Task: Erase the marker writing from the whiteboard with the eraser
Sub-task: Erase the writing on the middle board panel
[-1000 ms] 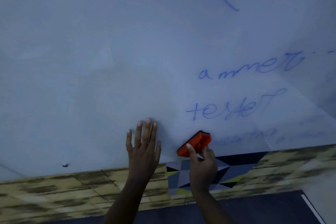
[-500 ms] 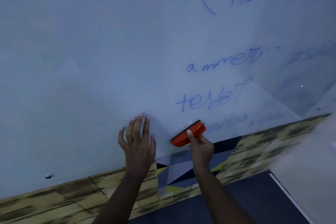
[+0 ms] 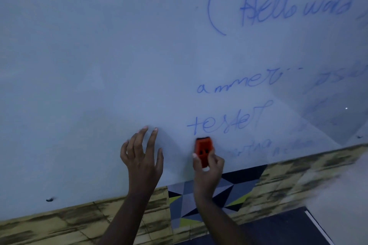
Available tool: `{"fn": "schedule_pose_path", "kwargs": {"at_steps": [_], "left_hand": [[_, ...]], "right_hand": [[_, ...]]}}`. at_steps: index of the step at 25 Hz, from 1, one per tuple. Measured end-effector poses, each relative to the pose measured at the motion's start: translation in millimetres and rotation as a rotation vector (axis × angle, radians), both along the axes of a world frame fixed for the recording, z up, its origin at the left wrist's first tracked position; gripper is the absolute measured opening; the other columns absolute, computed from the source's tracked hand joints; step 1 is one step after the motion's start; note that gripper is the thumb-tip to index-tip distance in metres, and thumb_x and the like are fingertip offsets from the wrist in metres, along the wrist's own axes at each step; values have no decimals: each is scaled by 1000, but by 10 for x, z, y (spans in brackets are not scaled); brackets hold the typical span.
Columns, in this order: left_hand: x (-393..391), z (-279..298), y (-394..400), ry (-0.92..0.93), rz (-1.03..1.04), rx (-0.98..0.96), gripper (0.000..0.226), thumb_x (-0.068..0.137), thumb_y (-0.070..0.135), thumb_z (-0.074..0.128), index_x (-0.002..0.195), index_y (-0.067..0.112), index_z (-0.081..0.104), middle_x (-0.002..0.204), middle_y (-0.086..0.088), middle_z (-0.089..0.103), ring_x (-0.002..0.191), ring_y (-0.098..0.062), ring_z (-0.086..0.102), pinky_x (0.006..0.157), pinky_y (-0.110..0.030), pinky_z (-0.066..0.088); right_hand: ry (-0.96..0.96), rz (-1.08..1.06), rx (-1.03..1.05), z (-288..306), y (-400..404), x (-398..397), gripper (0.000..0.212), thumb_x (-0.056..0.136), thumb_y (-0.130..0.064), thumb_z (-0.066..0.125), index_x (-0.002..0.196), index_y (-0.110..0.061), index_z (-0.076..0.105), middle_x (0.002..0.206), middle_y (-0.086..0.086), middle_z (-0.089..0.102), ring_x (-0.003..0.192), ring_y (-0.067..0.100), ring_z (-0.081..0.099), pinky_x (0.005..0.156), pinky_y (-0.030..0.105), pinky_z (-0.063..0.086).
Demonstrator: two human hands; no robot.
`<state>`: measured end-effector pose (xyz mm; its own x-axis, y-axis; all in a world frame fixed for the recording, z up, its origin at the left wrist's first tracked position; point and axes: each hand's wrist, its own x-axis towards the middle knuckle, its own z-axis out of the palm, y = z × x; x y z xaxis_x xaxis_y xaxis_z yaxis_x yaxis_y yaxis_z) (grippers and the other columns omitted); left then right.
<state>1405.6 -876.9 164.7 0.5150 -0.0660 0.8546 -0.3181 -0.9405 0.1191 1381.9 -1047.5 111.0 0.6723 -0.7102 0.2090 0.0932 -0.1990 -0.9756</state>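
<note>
The orange eraser [image 3: 203, 150] stands long axis upright on the whiteboard [image 3: 99, 65], just below the word "tester" [image 3: 225, 122]. Our right hand [image 3: 208, 167] grips its lower end, nearest the writing above; our left hand [image 3: 142, 157] rests fingertips on the board, holding nothing.

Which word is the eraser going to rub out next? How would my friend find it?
Start at the whiteboard and drop to the orange eraser in the right hand near the bottom edge. Just above it sits "tester" in blue, probably next. It is bolder than the faded scribble beside the eraser, and lower than "ammer".
</note>
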Motion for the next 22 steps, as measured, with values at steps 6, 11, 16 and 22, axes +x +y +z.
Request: {"fn": "schedule_pose_path", "kwargs": {"at_steps": [6,11,16,22], "left_hand": [[-28,-337,-249,65,35,12,55,96,16,66,150,17,57,152,-14,44,135,-37,47,109,-58,35],[-33,-308,-316,90,59,-51,55,95,15,68,149,17,58,148,-17,48,134,-41,50,112,-56,33],[71,-18,-373,15,68,-77,45,102,17,61,146,16,59,145,-18,49,134,-42,50,113,-57,33],[328,628,-266,-183,59,-70,38,107,28,57,144,19,56,150,-16,39,142,-38,38,115,-53,27]], "right_hand": [[77,236,-1254,-842,-586,42,78,75,-23,92,142,-33,53,109,12,64,96,33,60,81,46,47],[30,61,-927,-285,-858,38,71,71,-28,94,137,-31,67,112,8,57,102,31,57,90,49,41],[-59,93,-903,126,-646,150,70,73,-32,92,138,-28,66,110,7,56,101,28,55,91,48,43],[-122,281,-1045,242,-430,115,77,74,-46,87,143,-40,54,109,4,57,100,26,56,84,43,42]]}}
